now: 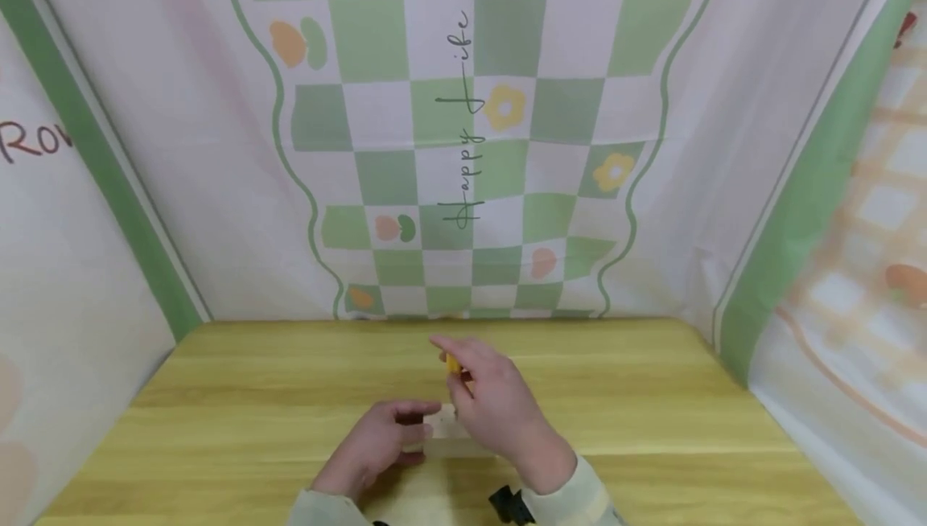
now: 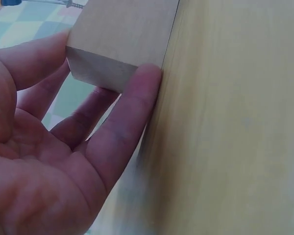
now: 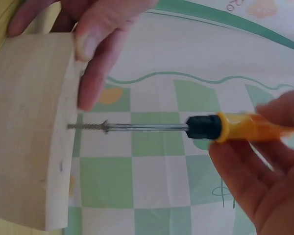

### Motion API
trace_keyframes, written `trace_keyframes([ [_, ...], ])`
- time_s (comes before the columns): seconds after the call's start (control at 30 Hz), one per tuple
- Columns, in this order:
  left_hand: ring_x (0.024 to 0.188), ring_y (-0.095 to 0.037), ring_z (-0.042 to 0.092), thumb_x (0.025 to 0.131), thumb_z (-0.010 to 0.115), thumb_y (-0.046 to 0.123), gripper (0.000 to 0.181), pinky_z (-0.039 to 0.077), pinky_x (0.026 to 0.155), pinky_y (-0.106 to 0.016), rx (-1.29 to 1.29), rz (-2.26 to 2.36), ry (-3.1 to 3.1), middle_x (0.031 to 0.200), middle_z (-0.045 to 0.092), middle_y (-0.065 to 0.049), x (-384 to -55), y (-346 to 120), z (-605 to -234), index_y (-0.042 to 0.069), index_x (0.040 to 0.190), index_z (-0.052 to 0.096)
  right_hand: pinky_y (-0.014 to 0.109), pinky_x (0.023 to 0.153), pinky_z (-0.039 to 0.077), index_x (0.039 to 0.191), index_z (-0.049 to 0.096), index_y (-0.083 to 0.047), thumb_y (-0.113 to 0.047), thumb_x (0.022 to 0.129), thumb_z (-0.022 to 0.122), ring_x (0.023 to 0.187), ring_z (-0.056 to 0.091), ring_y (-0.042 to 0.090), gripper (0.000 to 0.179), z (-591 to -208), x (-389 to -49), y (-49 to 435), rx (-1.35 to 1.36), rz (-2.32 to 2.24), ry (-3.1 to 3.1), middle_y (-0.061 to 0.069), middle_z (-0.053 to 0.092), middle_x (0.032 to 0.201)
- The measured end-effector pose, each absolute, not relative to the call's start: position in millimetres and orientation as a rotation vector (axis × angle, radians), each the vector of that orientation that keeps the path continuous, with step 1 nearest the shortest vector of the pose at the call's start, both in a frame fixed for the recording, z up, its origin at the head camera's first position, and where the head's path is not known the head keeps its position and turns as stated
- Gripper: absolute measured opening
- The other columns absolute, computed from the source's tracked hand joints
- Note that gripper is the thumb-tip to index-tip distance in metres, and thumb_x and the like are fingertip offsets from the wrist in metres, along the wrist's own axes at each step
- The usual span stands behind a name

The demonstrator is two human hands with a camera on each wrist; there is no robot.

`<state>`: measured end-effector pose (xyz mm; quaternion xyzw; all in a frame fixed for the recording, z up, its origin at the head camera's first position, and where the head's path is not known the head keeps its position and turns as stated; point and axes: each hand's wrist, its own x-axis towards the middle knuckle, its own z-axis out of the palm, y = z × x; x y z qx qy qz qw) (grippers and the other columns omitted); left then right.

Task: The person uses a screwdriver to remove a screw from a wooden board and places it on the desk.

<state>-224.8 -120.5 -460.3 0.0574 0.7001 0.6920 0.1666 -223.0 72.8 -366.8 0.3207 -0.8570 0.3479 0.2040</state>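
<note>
Keeping the threaded metal screw (image 3: 88,127) straight is advised: pale wooden block (image 3: 29,122) gripped by left hand (image 1: 378,436), yellow-handled screwdriver (image 3: 204,127) by right hand (image 1: 500,404).

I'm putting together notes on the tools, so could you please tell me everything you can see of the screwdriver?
The screwdriver has a yellow-orange handle that looks like plastic, a black collar and a slim, straight, silvery shaft, apparently metal. The right hand holds it by the handle, partly covering it. The shaft points at the wooden block, roughly in line with a screw standing in that block; its end appears to meet the screw's head, hiding the tip's shape.
</note>
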Motion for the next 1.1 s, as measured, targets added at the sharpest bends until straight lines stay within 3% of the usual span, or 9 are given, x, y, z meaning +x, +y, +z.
trace_keyframes([
  [0.13,0.109,-0.029,0.06,0.092,0.07,0.005,0.037,0.058,0.082,-0.047,0.145,1.962,1.988,0.136,0.056,-0.018,-225.8,-120.5,-457.7,0.001,0.129,0.065,0.024,0.063,0.053,0.13,0.064,-0.006,-0.007,0.087,0.078,0.075,0.055,0.009,0.045,-368.0,-224.3,71.2,0.777,0.885,-2.341,0.0,0.064,0.1],
  [0.2,0.109,-0.029,0.06,0.092,0.071,0.005,0.036,0.058,0.081,-0.047,0.139,1.959,1.989,0.135,0.057,-0.018,-226.6,-120.2,-457.1,0.001,0.128,0.066,0.024,0.061,0.051,0.127,0.066,-0.007,-0.004,0.085,0.079,0.073,0.055,0.009,0.044,-368.1,-224.3,70.4,0.731,0.87,-2.32,-0.001,0.064,0.098],
  [0.47,0.107,-0.027,0.06,0.089,0.073,0.004,0.036,0.058,0.08,-0.047,0.154,1.966,1.992,0.132,0.059,-0.015,-227.0,-120.4,-458.8,0.0,0.125,0.068,0.03,0.078,0.056,0.135,0.058,-0.007,0.012,0.09,0.062,0.091,0.061,0.011,0.049,-365.5,-221.6,69.9,0.864,1.029,-2.393,0.004,0.063,0.123],
  [0.57,0.107,-0.027,0.06,0.09,0.072,0.003,0.036,0.058,0.08,-0.047,0.15,1.963,1.99,0.133,0.058,-0.015,-227.5,-120.4,-458.8,0.0,0.125,0.067,0.028,0.073,0.055,0.138,0.055,-0.007,0.005,0.091,0.066,0.088,0.061,0.013,0.05,-366.0,-220.1,70.5,0.807,1.0,-2.413,0.004,0.062,0.116],
  [0.7,0.11,-0.029,0.059,0.09,0.072,0.003,0.036,0.058,0.079,-0.047,0.135,1.958,1.981,0.134,0.057,-0.016,-227.8,-120.1,-459.0,0.001,0.126,0.067,0.024,0.061,0.05,0.133,0.062,-0.011,-0.009,0.087,0.078,0.073,0.052,0.011,0.048,-367.3,-219.4,71.1,0.665,0.895,-2.387,0.001,0.053,0.097],
  [0.87,0.111,-0.03,0.058,0.09,0.072,0.003,0.036,0.059,0.079,-0.047,0.135,1.959,1.977,0.134,0.057,-0.016,-227.6,-120.1,-460.2,0.001,0.126,0.067,0.023,0.055,0.045,0.128,0.067,-0.011,-0.005,0.085,0.079,0.066,0.045,0.007,0.045,-368.7,-220.1,70.7,0.64,0.841,-2.35,-0.002,0.046,0.087],
  [1.1,0.111,-0.03,0.058,0.091,0.071,0.004,0.036,0.059,0.078,-0.047,0.097,1.93,1.986,0.136,0.055,-0.018,-228.8,-120.7,-459.6,0.002,0.126,0.067,0.027,0.072,0.057,0.125,0.055,-0.003,0.008,0.087,0.071,0.087,0.063,0.016,0.043,-369.2,-219.4,69.7,0.692,1.035,-2.354,0.005,0.06,0.103],
])
